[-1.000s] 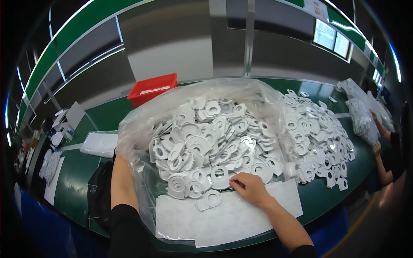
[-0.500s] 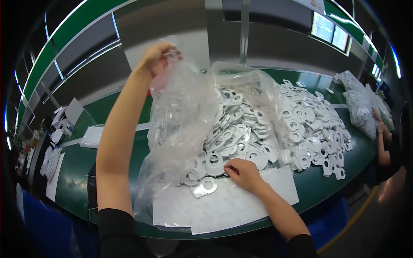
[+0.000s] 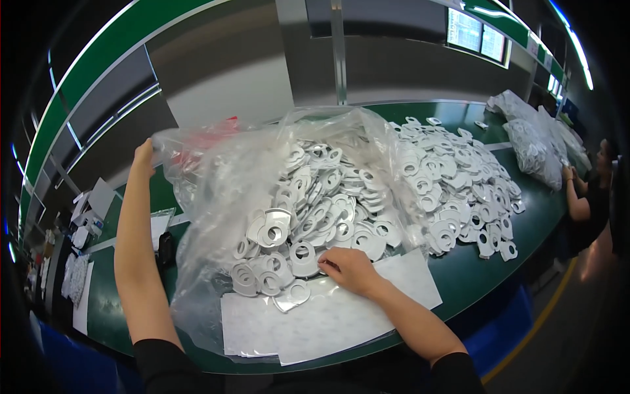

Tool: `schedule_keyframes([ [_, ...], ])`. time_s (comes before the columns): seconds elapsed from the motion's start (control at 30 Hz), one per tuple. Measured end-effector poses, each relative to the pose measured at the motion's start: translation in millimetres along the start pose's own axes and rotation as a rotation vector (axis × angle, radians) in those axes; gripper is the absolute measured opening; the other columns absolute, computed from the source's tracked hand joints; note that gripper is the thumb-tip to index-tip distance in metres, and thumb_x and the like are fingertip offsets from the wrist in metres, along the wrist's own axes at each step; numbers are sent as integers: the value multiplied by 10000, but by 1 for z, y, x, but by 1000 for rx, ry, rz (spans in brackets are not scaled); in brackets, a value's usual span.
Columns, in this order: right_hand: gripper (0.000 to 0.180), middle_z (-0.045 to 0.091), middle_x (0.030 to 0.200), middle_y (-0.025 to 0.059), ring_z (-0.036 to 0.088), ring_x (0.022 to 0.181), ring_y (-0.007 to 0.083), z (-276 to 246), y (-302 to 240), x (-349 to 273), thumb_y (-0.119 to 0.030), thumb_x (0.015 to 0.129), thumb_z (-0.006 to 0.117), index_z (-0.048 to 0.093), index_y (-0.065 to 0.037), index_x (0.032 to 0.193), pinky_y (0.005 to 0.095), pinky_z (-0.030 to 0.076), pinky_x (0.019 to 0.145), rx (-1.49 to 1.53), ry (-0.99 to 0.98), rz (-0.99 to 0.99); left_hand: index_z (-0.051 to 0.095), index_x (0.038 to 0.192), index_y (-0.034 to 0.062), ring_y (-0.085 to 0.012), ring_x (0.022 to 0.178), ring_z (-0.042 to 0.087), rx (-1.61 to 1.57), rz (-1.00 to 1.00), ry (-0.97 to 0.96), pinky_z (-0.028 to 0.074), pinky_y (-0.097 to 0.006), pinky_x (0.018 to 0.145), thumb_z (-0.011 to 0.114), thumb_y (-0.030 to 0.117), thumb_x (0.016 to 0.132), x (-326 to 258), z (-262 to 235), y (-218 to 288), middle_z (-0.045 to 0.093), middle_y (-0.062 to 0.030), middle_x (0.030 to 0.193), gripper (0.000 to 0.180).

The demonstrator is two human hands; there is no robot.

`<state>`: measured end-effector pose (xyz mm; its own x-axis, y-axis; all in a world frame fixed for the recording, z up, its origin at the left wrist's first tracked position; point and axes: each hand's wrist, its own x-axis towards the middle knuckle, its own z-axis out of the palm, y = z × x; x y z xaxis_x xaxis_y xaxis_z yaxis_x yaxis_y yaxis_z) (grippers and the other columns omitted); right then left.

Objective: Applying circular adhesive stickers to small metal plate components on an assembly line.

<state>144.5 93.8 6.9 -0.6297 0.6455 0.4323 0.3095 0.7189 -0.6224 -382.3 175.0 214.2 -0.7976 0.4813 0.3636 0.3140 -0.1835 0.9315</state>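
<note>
Up at the left, my left hand point(image 3: 144, 156) is closed on the corner of a large clear plastic bag point(image 3: 216, 190) and stretches it sideways. Inside the open bag lies a heap of white flat ring-shaped parts point(image 3: 328, 197), each with a round hole and a tab. My right hand point(image 3: 352, 270) rests at the heap's near edge, with thumb and fingers pinched together. Whatever may be between those fingertips is hidden. Beneath this hand are white flat sheets point(image 3: 341, 322), and one loose ring part point(image 3: 292, 297) overlaps them.
A second pile of the same parts point(image 3: 459, 190) spreads over the green table point(image 3: 472, 282) to the right. Beyond it sit filled plastic bags point(image 3: 535, 148), beside another person point(image 3: 581, 197). A small black object point(image 3: 167, 248) lies near my left forearm. Red plastic point(image 3: 203, 141) shows behind the bag.
My left hand has swung left and down, pulling the bag open wider. More ring parts are uncovered on the left. My right hand stays pinched by the heap; the whole view has shifted a little.
</note>
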Motion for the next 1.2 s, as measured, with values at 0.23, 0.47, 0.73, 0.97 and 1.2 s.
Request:
schedule_keyframes([
  [0.23,110,651,820,73,622,711,275,-5,-5,-1,-180,846,616,635,-81,890,356,483,621,47,-8,86,502,1268,73,-356,1290,345,774,873,-566,236,-432,1096,546,353,891,-212,14,52,431,-184,1340,471],
  [0.47,111,633,755,63,545,578,114,-3,-7,4,-70,824,649,648,-17,922,244,431,533,211,207,62,482,1325,174,-290,1388,209,1167,982,-774,96,-528,1125,611,296,842,-314,-42,-11,334,-63,1463,515],
  [0.73,114,639,785,66,578,611,152,2,-8,12,-79,821,647,642,-28,922,251,461,544,163,287,16,438,1326,19,-381,1267,390,1260,364,-499,270,-411,1078,524,314,892,-183,-130,-129,455,-242,1328,532],
  [0.97,160,622,858,98,585,719,215,-13,-2,3,-108,799,665,636,-30,935,295,488,607,2,207,41,565,1162,39,-355,1147,465,679,678,-782,346,-462,973,668,310,791,-363,-17,4,550,-175,1186,470],
  [1.2,132,640,755,34,524,596,79,-16,-19,6,-94,826,665,654,-28,940,224,417,544,185,-2,113,413,1378,283,-266,1418,138,878,1022,-1160,18,-552,1123,437,525,899,-409,-3,-47,270,-20,1504,538],
])
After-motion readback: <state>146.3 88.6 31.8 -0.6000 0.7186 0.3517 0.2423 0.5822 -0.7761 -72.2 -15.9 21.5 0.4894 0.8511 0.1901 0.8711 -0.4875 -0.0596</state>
